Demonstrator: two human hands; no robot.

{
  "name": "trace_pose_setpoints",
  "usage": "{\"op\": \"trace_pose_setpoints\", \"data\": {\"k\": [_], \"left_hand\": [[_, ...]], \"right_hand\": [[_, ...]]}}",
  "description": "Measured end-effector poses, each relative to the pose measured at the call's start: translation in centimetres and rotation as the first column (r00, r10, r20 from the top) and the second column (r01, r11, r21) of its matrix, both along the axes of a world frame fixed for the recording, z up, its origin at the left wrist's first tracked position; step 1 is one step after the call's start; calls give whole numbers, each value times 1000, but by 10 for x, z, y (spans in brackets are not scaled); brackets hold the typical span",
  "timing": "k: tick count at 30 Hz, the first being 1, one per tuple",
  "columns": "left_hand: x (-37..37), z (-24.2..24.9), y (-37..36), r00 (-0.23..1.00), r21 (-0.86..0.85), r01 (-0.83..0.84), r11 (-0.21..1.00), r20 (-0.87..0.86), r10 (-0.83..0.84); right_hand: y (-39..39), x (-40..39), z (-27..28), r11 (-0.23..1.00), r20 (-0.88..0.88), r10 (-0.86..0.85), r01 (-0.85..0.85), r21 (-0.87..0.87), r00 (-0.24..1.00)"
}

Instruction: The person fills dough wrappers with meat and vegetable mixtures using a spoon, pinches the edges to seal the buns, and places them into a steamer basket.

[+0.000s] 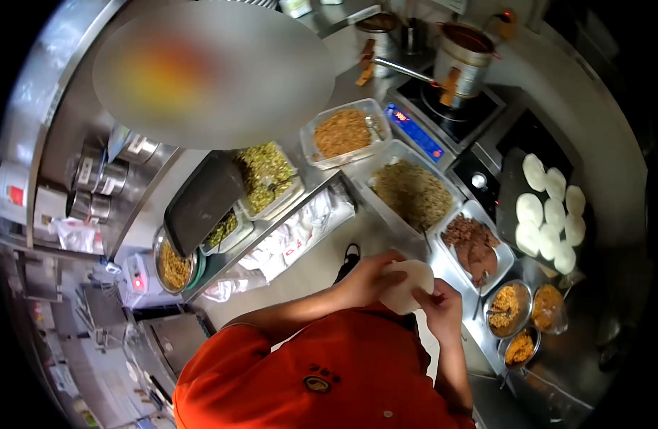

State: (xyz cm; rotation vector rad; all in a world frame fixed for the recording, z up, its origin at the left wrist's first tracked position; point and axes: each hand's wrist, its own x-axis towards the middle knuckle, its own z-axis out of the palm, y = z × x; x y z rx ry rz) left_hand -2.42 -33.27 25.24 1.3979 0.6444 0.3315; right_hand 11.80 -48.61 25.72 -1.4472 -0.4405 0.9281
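Note:
A thin, round, pale dough wrapper (413,279) is held in front of my red shirt. My left hand (370,280) grips its left side, with the fingers partly behind it. My right hand (442,306) pinches its lower right edge between thumb and finger. Just beyond the hands stands a plastic tub of reddish-brown paste (479,250) with a spoon in it. Next to that is a larger tub of chopped greenish-brown filling (413,193). Several more round white dough pieces (551,212) lie on a dark tray at the right.
Metal bowls of orange-yellow filling (508,309) stand at the right counter edge. A pot (466,57) sits on an induction cooker. Farther off are a tub of brown crumbly filling (343,134), a tub of green chopped vegetables (264,171) and a black tray (204,202). White bags (290,239) lie under the counter.

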Motion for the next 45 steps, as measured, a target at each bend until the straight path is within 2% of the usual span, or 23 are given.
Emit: {"op": "trace_pose_setpoints", "data": {"k": [1,3,6,7,8,10,11,13,14,17,22,26,28,29,32,33,34,36,38,40,42,44,45], "left_hand": [[-8,1,11,1000,-7,-19,1000,2,19],[-20,4,30,985,396,137,908,-154,-81],[-36,-6,68,973,323,195,926,-180,-143],[-39,-6,77,990,152,109,982,-101,-94],[-41,-6,84,1000,169,19,985,-16,-17],[-42,-12,99,996,45,-52,998,72,49],[-48,-11,114,996,31,-26,999,91,23],[-60,3,145,920,107,317,942,-277,-278],[-63,-1,153,918,105,330,938,-267,-293],[-69,-14,165,984,74,126,989,-139,-115],[-69,-3,180,934,125,292,948,-251,-254],[-66,-17,171,987,122,97,988,-137,-80],[-61,-14,169,996,56,87,995,-7,-87],[-64,-9,177,953,-20,264,964,-147,-264],[-59,-1,177,951,-53,153,987,-263,-161],[-57,-7,176,966,12,112,994,-237,-106],[-54,-9,173,964,6,118,993,-240,-113],[-44,-8,172,998,-14,19,1000,-55,-19],[-42,0,174,986,97,137,986,-108,-126],[-39,-7,172,976,-11,162,987,-143,-161],[-36,-11,173,955,-8,235,972,-185,-232],[-35,-17,174,957,-142,262,954,-89,-276],[-41,-21,186,943,-506,333,796,155,-295]], "right_hand": [[6,4,2,978,49,157,-148,-145,986],[24,-3,5,905,111,341,-294,-307,934],[56,-28,-6,978,104,148,-130,-162,984],[73,-36,6,989,9,83,-81,-122,996],[73,-32,-9,977,-2,181,-180,-117,984],[94,-45,-7,973,-44,140,-145,-181,989],[104,-45,6,939,71,209,-179,-292,975],[118,-52,14,893,178,301,-211,-397,937],[125,-58,9,894,185,288,-194,-404,940],[149,-78,-6,999,-186,-6,0,-33,983],[153,-72,-9,972,-17,156,-156,-174,988],[161,-62,-10,995,-122,24,-36,-92,992],[162,-51,-12,963,-9,198,-196,-186,980],[161,-49,-7,941,51,227,-205,-271,973],[163,-46,-21,987,45,115,-110,-115,992],[177,-53,-3,1000,-96,9,-11,-24,995],[173,-42,-9,987,-181,145,-155,-47,973],[164,-34,-23,969,-83,199,-209,-134,976],[158,-30,-22,973,-22,170,-171,-155,985],[157,-29,-18,976,38,141,-132,-175,989],[162,-31,-12,995,-114,77,-83,-46,991],[151,-21,-14,986,-69,125,-132,-105,990],[145,-18,-2,996,-78,65,-69,-51,995]]}}
